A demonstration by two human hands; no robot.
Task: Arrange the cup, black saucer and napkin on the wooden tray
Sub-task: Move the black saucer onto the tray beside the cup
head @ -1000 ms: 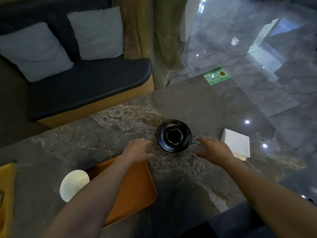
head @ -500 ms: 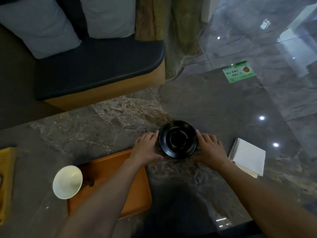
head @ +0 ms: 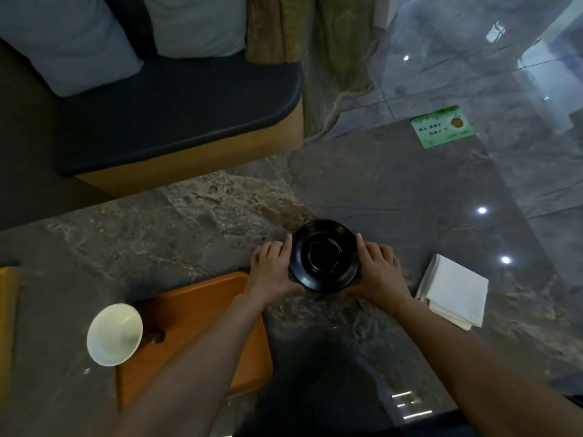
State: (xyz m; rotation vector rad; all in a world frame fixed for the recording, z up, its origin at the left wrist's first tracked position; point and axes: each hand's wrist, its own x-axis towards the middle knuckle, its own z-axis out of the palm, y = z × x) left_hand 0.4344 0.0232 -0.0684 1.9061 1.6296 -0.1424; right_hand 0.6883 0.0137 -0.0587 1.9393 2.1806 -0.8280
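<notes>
The black saucer (head: 325,256) is held between both hands at the middle of the marble table. My left hand (head: 273,269) grips its left rim and my right hand (head: 377,270) grips its right rim. The saucer looks slightly raised and tilted toward me. The wooden tray (head: 195,323) lies at the lower left, partly under my left forearm. A pale cup (head: 114,334) stands at the tray's left edge. The white folded napkin (head: 454,294) lies on the table to the right of my right hand.
A bench with a dark cushion (head: 176,115) and grey pillows stands beyond the table's far edge. A green card (head: 441,126) sits at the table's far right corner. A yellow object (head: 8,326) shows at the left border.
Both hands moved in from beside the saucer and closed on its two rims. The saucer seems to have lifted a little. The view has tilted downward.
</notes>
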